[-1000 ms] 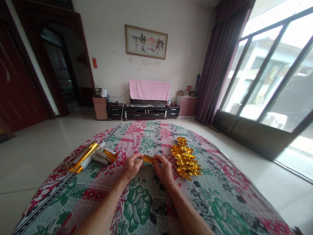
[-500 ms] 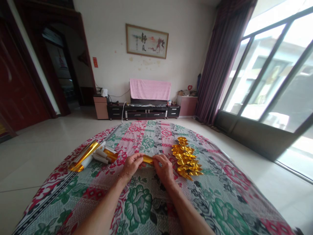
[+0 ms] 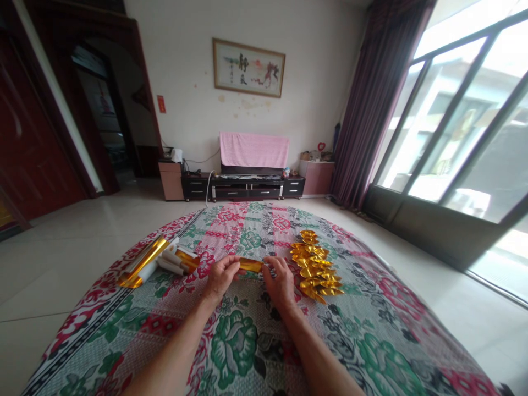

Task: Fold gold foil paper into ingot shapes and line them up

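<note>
A narrow folded strip of shiny gold foil paper (image 3: pixel 251 265) stretches level between my hands, just over the cloth. My left hand (image 3: pixel 221 276) pinches its left end between thumb and fingers. At the right end, my right hand (image 3: pixel 279 280) has its thumb and fingertips closed on the strip. Right of that hand lie several folded gold foil pieces (image 3: pixel 317 267) with pointed ends, set in a column. To the left are gold and white foil sheets (image 3: pixel 144 263), partly rolled, with smaller curled sheets (image 3: pixel 177 259) beside them.
A flowered cloth (image 3: pixel 233 346) covers the round table under my hands. Beyond it, a low black TV cabinet (image 3: pixel 258 192) stands at the wall, with a pink towel (image 3: pixel 254 148) draped over the set. Purple curtains (image 3: pixel 373 110) and windows are on the right.
My right hand has shifted slightly right along the strip and its fingers have spread a little, so more of the gold foil shows between my hands. The left hand stays nearly in place.
</note>
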Demonstrator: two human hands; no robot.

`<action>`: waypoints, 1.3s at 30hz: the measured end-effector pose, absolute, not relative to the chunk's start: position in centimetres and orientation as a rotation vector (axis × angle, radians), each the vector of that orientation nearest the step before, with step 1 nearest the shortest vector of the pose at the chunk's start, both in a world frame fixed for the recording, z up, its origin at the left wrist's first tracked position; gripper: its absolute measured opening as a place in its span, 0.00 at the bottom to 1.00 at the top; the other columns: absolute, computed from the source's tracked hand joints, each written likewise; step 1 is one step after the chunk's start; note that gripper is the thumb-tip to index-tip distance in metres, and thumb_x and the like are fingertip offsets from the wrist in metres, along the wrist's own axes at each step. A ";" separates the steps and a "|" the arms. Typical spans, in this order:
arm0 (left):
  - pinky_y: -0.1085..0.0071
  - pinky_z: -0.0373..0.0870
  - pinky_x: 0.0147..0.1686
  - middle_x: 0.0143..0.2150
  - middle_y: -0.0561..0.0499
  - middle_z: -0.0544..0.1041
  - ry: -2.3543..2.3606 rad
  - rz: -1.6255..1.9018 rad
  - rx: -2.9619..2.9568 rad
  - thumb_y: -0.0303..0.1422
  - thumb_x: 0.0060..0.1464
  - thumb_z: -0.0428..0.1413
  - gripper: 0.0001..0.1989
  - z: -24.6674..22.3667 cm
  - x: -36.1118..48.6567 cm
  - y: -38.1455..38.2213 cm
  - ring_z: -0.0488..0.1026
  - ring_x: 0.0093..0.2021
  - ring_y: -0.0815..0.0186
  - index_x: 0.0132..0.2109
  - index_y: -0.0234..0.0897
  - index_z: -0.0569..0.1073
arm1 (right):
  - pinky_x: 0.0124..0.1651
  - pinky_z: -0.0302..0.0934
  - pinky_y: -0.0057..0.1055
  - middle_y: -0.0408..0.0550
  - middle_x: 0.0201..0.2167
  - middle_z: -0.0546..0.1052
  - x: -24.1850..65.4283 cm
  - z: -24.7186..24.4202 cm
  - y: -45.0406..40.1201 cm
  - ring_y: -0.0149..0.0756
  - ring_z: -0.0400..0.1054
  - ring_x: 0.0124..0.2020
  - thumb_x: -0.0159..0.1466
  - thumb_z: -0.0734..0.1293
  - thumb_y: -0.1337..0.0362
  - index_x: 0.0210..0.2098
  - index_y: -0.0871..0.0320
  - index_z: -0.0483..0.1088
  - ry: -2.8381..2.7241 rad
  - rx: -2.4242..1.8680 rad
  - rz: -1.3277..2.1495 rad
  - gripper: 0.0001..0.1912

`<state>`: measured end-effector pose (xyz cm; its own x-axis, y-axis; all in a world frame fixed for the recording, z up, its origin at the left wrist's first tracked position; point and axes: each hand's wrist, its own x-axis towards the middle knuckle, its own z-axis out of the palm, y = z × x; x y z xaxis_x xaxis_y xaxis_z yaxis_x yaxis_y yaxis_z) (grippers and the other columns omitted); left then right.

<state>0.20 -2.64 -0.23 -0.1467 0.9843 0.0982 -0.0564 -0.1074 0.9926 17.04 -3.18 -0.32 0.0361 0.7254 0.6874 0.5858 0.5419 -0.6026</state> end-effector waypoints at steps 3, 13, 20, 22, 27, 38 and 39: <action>0.76 0.67 0.21 0.27 0.52 0.77 1.208 1.436 1.173 0.33 0.45 0.55 0.10 -0.4 0.1 -2.5 0.76 0.26 0.65 0.36 0.33 0.72 | 0.41 0.61 0.28 0.47 0.34 0.73 17.1 -0.4 -3.1 0.33 0.68 0.36 0.59 0.61 0.67 0.34 0.56 0.72 -1.648 -1.128 0.154 0.08; 0.73 0.70 0.25 0.31 0.48 0.78 1.202 1.388 1.191 0.33 0.46 0.55 0.11 -0.2 0.1 -2.6 0.77 0.30 0.63 0.38 0.32 0.72 | 0.38 0.61 0.27 0.46 0.32 0.73 17.0 -0.1 -3.3 0.32 0.68 0.34 0.58 0.61 0.68 0.32 0.56 0.70 -1.677 -1.085 0.158 0.07; 0.72 0.70 0.26 0.29 0.49 0.78 1.181 1.379 1.176 0.34 0.47 0.55 0.11 -0.2 0.0 -2.6 0.76 0.30 0.63 0.39 0.34 0.72 | 0.39 0.60 0.27 0.44 0.29 0.72 17.0 -0.2 -3.4 0.32 0.67 0.33 0.57 0.61 0.69 0.29 0.56 0.68 -1.715 -1.034 0.205 0.05; 0.73 0.69 0.25 0.29 0.50 0.77 1.167 1.378 1.165 0.36 0.48 0.54 0.12 -0.4 -0.1 -2.4 0.76 0.30 0.63 0.39 0.34 0.72 | 0.38 0.60 0.27 0.44 0.29 0.72 16.9 -0.3 -3.4 0.32 0.67 0.32 0.57 0.60 0.70 0.29 0.56 0.67 -1.729 -1.014 0.229 0.05; 0.74 0.69 0.26 0.34 0.49 0.77 1.184 1.383 1.193 0.40 0.49 0.54 0.16 -0.6 -0.2 -2.3 0.76 0.33 0.63 0.43 0.35 0.72 | 0.41 0.59 0.28 0.44 0.30 0.73 16.7 -0.2 -3.6 0.33 0.67 0.35 0.57 0.60 0.71 0.29 0.56 0.67 -1.806 -0.993 0.213 0.06; 0.70 0.70 0.37 0.39 0.48 0.77 1.293 1.351 1.563 0.37 0.54 0.47 0.16 -0.6 -0.1 -2.4 0.74 0.39 0.63 0.45 0.35 0.71 | 0.48 0.52 0.33 0.45 0.37 0.74 17.2 0.2 -4.0 0.36 0.64 0.41 0.59 0.60 0.71 0.31 0.56 0.67 -2.004 -1.104 0.011 0.05; 0.70 0.70 0.38 0.40 0.47 0.76 1.345 1.359 1.622 0.36 0.53 0.48 0.15 -0.7 0.0 -2.3 0.73 0.41 0.62 0.45 0.34 0.71 | 0.48 0.51 0.33 0.45 0.37 0.74 17.3 0.1 -4.0 0.36 0.63 0.41 0.58 0.61 0.71 0.30 0.56 0.67 -2.025 -1.124 0.011 0.05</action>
<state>-0.02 -2.33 -0.73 -0.0499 0.9478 0.3150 0.3055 -0.2858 0.9083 17.27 -3.98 0.12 -0.2832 0.7156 0.6386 0.7087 0.6047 -0.3634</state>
